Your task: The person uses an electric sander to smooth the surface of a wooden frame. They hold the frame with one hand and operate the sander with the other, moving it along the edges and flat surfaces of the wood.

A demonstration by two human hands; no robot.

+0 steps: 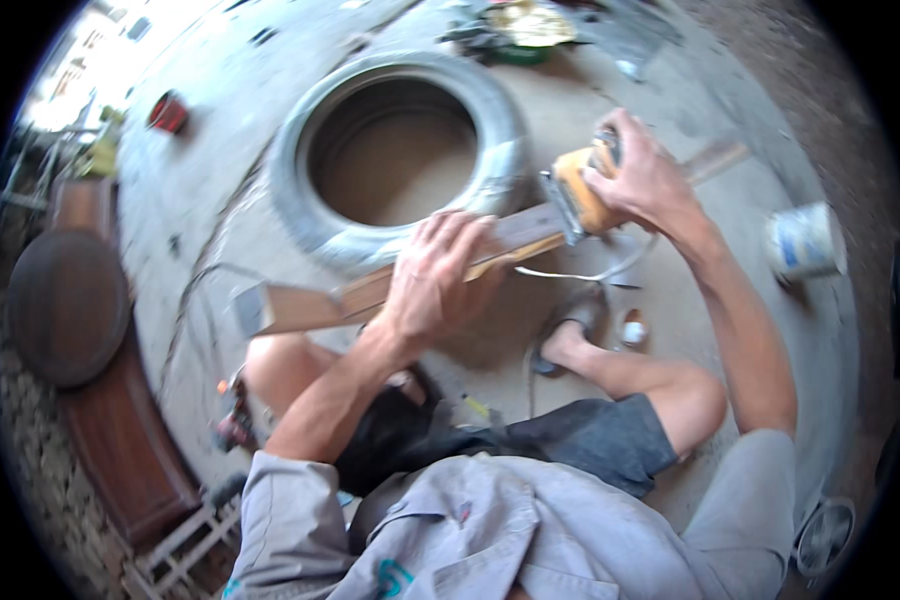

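My left hand (435, 275) is closed over a long wooden piece (305, 309) that slants up to the right in front of my knees. Its near-left end is thick and angled. Farther along the same piece, my right hand (640, 175) grips a yellow power sander (582, 190), fingers wrapped round its top. The sander's flat base lies against the wood, though the exact contact is hidden. Just beyond the wood lies a large tyre (495, 165), flat on the floor, with the wood close to its near rim. A pale cord (595, 275) curves below the sander.
A white bucket (805, 242) stands at the right, a small red container (168, 113) at the far left. Dark wooden furniture with a round panel (68, 308) lines the left side. A red-and-black tool (234, 425) lies by my left knee, a small fan-like round object (825, 537) at lower right.
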